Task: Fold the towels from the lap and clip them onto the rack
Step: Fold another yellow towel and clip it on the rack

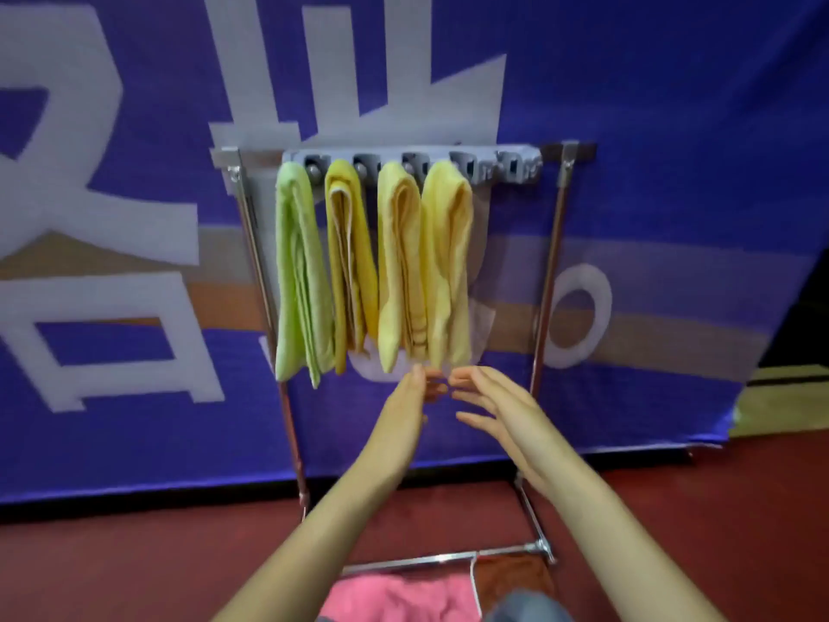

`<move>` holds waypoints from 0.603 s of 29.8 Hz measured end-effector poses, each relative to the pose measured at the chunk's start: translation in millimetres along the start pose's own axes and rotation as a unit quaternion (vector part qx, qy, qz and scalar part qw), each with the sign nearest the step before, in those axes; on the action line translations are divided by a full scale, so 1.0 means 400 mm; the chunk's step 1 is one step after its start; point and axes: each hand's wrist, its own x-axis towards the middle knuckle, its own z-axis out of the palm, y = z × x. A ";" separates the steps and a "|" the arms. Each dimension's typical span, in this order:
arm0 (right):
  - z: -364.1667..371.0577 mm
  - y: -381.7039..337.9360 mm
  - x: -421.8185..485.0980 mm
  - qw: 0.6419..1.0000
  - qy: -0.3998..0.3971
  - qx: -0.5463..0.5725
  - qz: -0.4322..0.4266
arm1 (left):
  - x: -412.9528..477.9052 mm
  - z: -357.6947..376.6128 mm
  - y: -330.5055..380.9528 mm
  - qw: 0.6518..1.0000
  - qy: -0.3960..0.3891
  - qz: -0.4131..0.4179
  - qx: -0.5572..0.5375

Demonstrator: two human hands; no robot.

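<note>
A chrome rack point(551, 244) carries a grey clip bar point(502, 161) along its top. Several folded towels hang from the clips: a green towel point(298, 271) on the left, an orange-yellow towel point(350, 262), a pale orange towel point(399, 271) and a yellow towel point(448, 262). My left hand point(410, 397) and my right hand point(489, 406) are raised just under the yellow towel's lower end, fingers straight, holding nothing. A pink towel point(399, 599) lies on my lap at the bottom edge.
A blue banner point(673, 172) with large white characters stands behind the rack. The rack's lower bar point(448, 559) crosses above my lap. The floor point(134, 567) is dark red. Several clips at the right end of the bar hold nothing.
</note>
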 end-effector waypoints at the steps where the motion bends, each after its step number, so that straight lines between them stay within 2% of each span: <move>1: 0.002 0.032 -0.043 1.000 0.000 0.000 0.016 | -0.051 -0.007 -0.022 0.999 -0.001 -0.033 -0.008; 5: 0.000 0.177 -0.178 0.997 -0.018 -0.018 0.075 | -0.213 -0.006 -0.163 0.991 0.007 -0.129 -0.013; 11: 0.004 0.432 -0.381 0.971 -0.007 -0.024 0.237 | -0.465 -0.020 -0.374 0.950 0.014 -0.309 -0.044; 18: -0.052 0.622 -0.362 0.931 0.042 -0.027 0.362 | -0.484 -0.103 -0.571 0.903 0.045 -0.422 -0.067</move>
